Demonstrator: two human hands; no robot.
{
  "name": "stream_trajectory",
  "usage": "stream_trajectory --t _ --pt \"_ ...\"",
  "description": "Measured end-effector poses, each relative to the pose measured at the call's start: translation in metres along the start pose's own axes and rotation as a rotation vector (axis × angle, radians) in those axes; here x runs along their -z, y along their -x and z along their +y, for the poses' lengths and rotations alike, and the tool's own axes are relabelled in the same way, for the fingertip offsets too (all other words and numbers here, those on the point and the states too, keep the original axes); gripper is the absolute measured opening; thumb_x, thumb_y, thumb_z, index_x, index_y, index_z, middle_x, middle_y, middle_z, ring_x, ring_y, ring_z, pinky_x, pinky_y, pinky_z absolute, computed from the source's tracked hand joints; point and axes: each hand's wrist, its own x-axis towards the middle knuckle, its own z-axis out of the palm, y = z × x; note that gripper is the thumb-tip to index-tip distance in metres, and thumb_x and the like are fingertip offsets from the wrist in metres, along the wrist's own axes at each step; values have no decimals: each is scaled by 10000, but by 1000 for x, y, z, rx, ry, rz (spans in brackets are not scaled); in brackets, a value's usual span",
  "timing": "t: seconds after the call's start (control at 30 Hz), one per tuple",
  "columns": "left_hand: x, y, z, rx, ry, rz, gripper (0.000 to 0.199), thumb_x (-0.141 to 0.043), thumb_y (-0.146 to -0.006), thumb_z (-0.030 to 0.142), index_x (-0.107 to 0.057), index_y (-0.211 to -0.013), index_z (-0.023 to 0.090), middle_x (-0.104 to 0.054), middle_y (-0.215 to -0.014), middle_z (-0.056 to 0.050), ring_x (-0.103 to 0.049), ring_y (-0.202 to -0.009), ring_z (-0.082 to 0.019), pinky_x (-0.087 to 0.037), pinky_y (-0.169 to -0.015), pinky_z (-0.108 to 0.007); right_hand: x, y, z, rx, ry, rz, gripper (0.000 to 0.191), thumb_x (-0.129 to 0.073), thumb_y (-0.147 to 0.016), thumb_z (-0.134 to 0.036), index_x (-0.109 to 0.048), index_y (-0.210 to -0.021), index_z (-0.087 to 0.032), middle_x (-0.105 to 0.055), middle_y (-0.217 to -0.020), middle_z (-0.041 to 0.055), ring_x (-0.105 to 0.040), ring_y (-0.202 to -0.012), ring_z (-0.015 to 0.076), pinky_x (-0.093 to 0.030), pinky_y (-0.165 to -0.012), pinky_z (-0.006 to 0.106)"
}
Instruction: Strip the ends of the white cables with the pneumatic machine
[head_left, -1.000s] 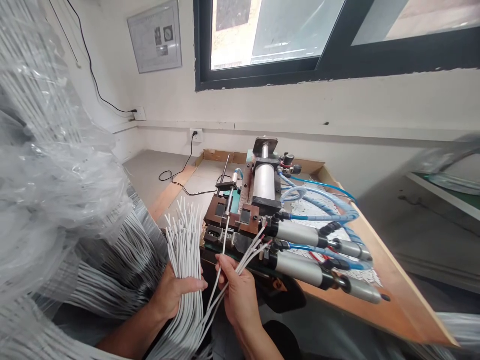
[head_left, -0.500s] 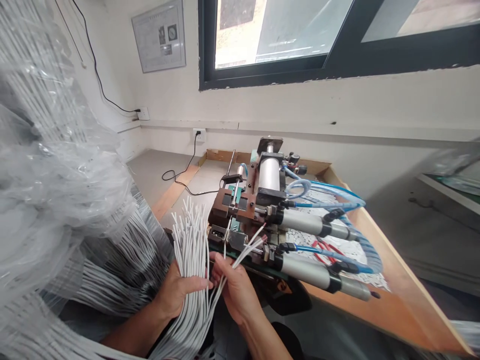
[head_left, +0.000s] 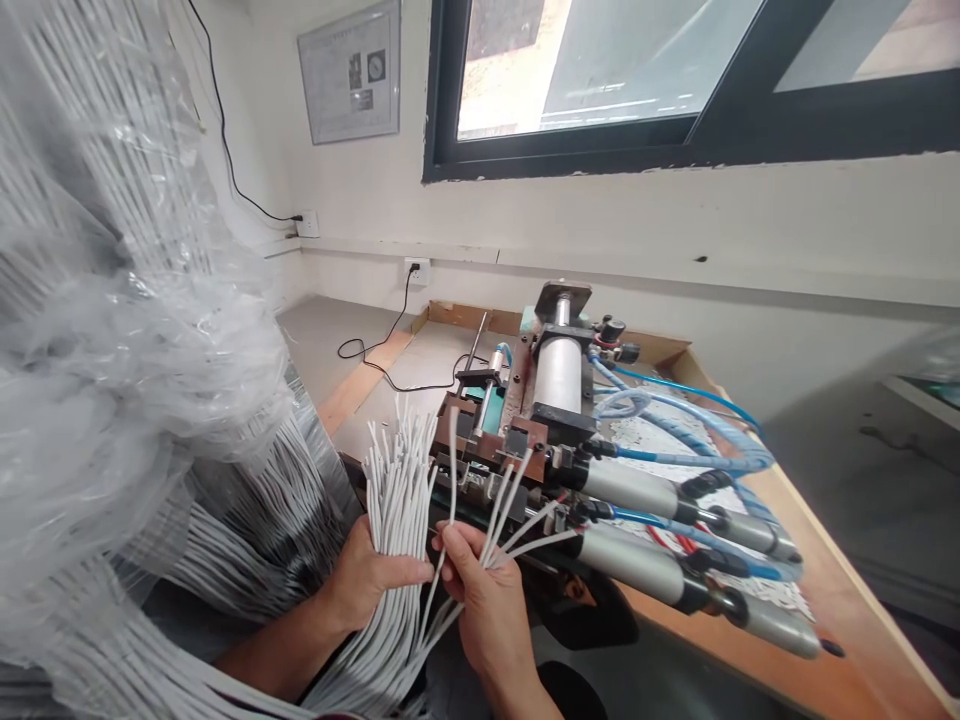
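My left hand is wrapped round a thick bundle of white cables, its thumb across the front and the cut ends pointing up. Just to the right, my right hand pinches a single white cable between thumb and fingertips. Several separated cables pass through the same hand and fan out to the upper right; a few end in reddish tips. Close behind the hands stands a pneumatic machine with metal cylinders, and the single cable's end stands in front of its brown clamp blocks.
Plastic-wrapped bundles of cables hang and lie along the left. A wooden tray surrounds the machine, with white scraps and blue air hoses inside. A black power cord crosses the table to a wall socket.
The single cable in my right hand has come away from the machine's clamp area and now stands upright nearer me. The separated cables have spread apart. The whole view has shifted slightly.
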Motion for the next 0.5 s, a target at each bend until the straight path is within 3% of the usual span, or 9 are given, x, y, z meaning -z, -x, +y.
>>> stream_trajectory --t 0.17,0.5 --pt "8 -1 -4 43 -19 55 78 -697 -519 125 -646 -572 153 -608 -517 20 -512 -506 -125 -392 -524 -243 7 4 4 -5 -29 131 270 -738 -584 -380 -646 -670 -140 -560 -557 -2 -368 -423 59 -246 -389 183" --pt "8 -2 -7 62 -25 97 97 -700 -511 130 -643 -588 145 -607 -516 17 -524 -504 -129 -405 -523 -248 13 14 7 -79 -25 108 299 -739 -572 -394 -599 -569 -130 -500 -473 -29 -308 -384 40 -216 -381 183"
